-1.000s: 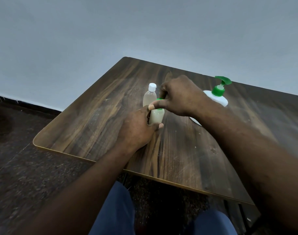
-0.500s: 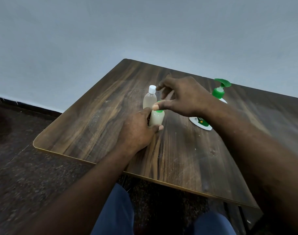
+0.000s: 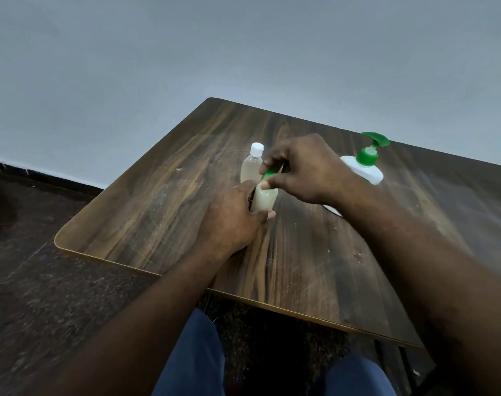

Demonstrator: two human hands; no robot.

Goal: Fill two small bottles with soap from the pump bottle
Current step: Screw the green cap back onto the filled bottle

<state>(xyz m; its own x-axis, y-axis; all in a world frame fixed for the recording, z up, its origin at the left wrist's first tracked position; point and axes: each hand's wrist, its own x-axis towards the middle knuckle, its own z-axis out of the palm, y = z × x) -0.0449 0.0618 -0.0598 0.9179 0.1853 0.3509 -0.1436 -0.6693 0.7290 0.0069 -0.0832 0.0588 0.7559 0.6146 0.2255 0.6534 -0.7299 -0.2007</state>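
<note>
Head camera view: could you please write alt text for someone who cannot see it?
A person's left hand grips a small bottle of pale liquid on a wooden table while the right hand pinches its green cap. A white-capped small bottle stands just behind it, and a white pump bottle sits farther right.

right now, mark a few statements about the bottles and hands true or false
1. The left hand grips the green-capped bottle. True.
2. The right hand presses the pump bottle. False: it pinches the green cap.
3. The white-capped bottle lies on its side. False: it stands upright.
4. The pump bottle is right of the white-capped bottle. True.
</note>
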